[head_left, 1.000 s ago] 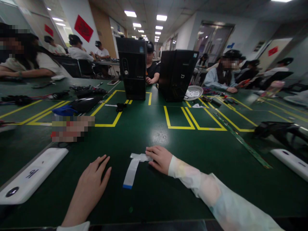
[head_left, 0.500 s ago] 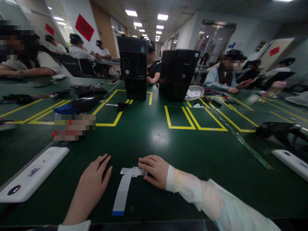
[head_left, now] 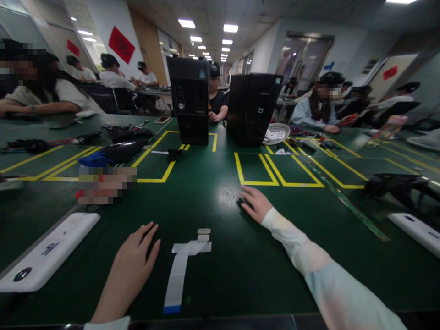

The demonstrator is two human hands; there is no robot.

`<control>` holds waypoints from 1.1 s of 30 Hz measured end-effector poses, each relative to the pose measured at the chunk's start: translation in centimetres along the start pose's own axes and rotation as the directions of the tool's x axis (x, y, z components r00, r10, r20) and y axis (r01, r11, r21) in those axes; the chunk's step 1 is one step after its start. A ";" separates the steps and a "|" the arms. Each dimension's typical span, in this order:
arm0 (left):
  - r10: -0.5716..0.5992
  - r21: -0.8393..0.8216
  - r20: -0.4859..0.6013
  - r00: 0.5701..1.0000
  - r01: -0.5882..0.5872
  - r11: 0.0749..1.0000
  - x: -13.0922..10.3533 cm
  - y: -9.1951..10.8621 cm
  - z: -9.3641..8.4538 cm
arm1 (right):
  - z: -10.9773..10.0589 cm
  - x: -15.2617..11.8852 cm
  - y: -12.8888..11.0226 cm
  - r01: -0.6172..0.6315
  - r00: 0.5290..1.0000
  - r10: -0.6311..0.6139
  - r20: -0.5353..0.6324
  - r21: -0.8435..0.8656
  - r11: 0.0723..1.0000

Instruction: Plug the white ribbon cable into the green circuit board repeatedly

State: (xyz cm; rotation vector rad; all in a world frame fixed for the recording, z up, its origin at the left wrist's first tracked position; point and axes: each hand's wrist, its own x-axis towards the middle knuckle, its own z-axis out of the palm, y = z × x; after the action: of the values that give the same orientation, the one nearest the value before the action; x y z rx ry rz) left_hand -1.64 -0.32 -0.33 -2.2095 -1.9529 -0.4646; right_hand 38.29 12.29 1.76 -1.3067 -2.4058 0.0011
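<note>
A flat white ribbon cable (head_left: 177, 282) with a blue end lies on the green table (head_left: 220, 293) near the front edge. Its upper part bends sideways and ends in a small connector (head_left: 204, 232). Just left of it my left hand (head_left: 135, 259) lies on the table, fingers spread, holding nothing. My right hand (head_left: 256, 204) is farther forward and to the right, away from the cable. Its fingers are apart with nothing visible between them.
Two black computer towers (head_left: 189, 101) (head_left: 254, 107) stand at the far middle. A white device (head_left: 51, 252) lies at left, a blue item (head_left: 94, 158) beyond it. Right are a white basket (head_left: 277, 133) and a green strip (head_left: 347, 201). People sit around.
My right hand has moved off the cable's end, forward and to the right, uncovering the connector. The cable's blue end sits slightly lower and to the right. My left hand stays put.
</note>
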 end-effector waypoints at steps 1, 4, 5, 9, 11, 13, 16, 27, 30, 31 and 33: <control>0.000 0.000 -0.001 1.000 0.000 1.000 0.0 0.0 0.0 | -0.7 -0.1 2.4 -0.202 0.979 0.201 -0.025 -0.064 0.977; -0.006 -0.001 -0.006 1.000 0.006 1.000 0.1 -0.1 0.1 | -3.4 -1.8 8.8 -0.510 0.859 0.495 -0.127 -0.137 0.849; -0.007 -0.001 -0.006 1.000 0.007 1.000 0.1 -0.1 0.2 | -4.3 -2.7 10.6 -0.601 0.798 0.580 -0.162 -0.152 0.785; 0.011 0.001 -0.020 1.000 -0.011 1.000 0.1 -0.3 0.5 | -7.2 -7.3 15.5 -0.860 0.511 0.819 -0.261 -0.174 0.481; 0.014 0.003 -0.028 1.000 -0.014 1.000 0.0 -0.4 0.6 | -8.1 -9.1 16.6 -0.918 0.393 0.877 -0.277 -0.176 0.356; 0.015 0.007 -0.028 0.999 -0.015 1.000 0.0 -0.4 0.6 | -8.6 -10.3 17.2 -0.946 0.312 0.910 -0.274 -0.181 0.270; 0.024 0.003 -0.034 0.999 -0.023 1.000 0.0 -0.4 0.5 | -8.7 -10.9 17.6 -0.959 0.249 0.937 -0.246 -0.199 0.203; -0.002 0.003 -0.003 1.000 0.002 1.000 -0.1 -0.3 0.3 | -9.4 -12.9 18.0 -0.917 0.323 0.937 -0.134 -0.288 0.275; -0.013 -0.002 0.009 1.000 0.013 1.000 0.0 -0.3 0.3 | -9.6 -14.4 17.2 -0.877 0.408 0.906 -0.109 -0.322 0.357; -0.014 -0.006 0.010 1.000 0.014 1.000 0.0 -0.3 0.3 | -9.6 -15.0 16.8 -0.860 0.440 0.892 -0.104 -0.334 0.386; -0.010 -0.009 0.010 1.000 0.010 1.000 0.0 -0.3 0.3 | -9.6 -16.2 15.9 -0.821 0.506 0.858 -0.092 -0.355 0.446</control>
State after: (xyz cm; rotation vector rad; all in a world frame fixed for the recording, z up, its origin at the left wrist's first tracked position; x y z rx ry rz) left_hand -1.92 -0.19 -0.63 -2.2130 -1.9717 -0.4661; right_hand 62.22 6.45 1.98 -2.6270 -1.5594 -0.0974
